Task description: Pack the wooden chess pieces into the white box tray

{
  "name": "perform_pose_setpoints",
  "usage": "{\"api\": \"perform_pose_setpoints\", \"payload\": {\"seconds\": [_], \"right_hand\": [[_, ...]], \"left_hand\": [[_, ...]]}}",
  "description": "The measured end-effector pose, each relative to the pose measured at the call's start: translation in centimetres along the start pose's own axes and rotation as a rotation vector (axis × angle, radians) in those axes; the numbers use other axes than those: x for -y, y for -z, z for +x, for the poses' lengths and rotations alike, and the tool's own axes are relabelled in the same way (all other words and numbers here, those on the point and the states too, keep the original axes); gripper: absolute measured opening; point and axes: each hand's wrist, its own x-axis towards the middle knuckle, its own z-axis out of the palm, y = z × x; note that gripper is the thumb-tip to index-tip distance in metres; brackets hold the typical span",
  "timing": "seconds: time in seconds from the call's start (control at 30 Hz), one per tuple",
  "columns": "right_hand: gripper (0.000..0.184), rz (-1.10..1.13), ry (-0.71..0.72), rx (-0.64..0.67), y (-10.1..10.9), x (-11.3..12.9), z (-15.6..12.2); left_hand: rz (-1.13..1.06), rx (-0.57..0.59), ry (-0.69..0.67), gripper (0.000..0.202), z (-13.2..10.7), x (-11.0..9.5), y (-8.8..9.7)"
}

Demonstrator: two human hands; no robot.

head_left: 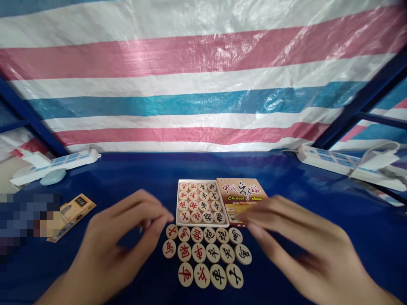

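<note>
My left hand (122, 237) hovers left of the chess pieces, slightly blurred. Its thumb and index tips come together by the box's left side, and no piece shows between them. On the opposite side, my right hand (300, 239) is open with fingers stretched out, partly covering the Chinese chess box lid (240, 190). Between the hands is a white box tray (179, 203) filled with round Chinese chess pieces, red characters on the left and black on the right. In front of it, more pieces lie in three rows, among them a red piece (185, 274) and a black piece (234, 276).
The table (133, 171) is blue. A power strip (63, 163) and a rounded pale object (53, 177) sit at the back left. Another power strip (330, 161) with a plugged cable is at the back right. A printed card (73, 214) lies left. Striped sheeting (203, 101) hangs behind.
</note>
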Motion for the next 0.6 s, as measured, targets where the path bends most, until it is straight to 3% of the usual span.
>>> {"api": "perform_pose_setpoints", "payload": {"seconds": [0.1, 0.23, 0.33, 0.47, 0.6], "right_hand": [[0.017, 0.025, 0.048, 0.039, -0.9, -2.3, 4.5], [0.02, -0.068, -0.042, 0.056, -3.0, -4.4, 5.6], [0.019, -0.15, -0.065, 0.107, -3.7, -4.6, 3.9], [0.017, -0.148, -0.027, 0.098, -3.7, -4.3, 2.8], [0.015, -0.147, 0.062, 0.094, -4.3, -4.2, 2.9]], "left_hand": [[-0.027, 0.038, -0.016, 0.019, 3.8, 2.0, -2.4], [-0.022, -0.024, -0.079, 0.016, 4.4, 4.7, -5.9], [-0.014, -0.045, -0.118, 0.014, 3.1, 5.4, -6.1], [-0.028, -0.104, -0.159, 0.015, 2.4, 4.6, -5.2], [-0.055, -0.049, -0.202, 0.018, 2.1, 3.7, -5.7]]}}
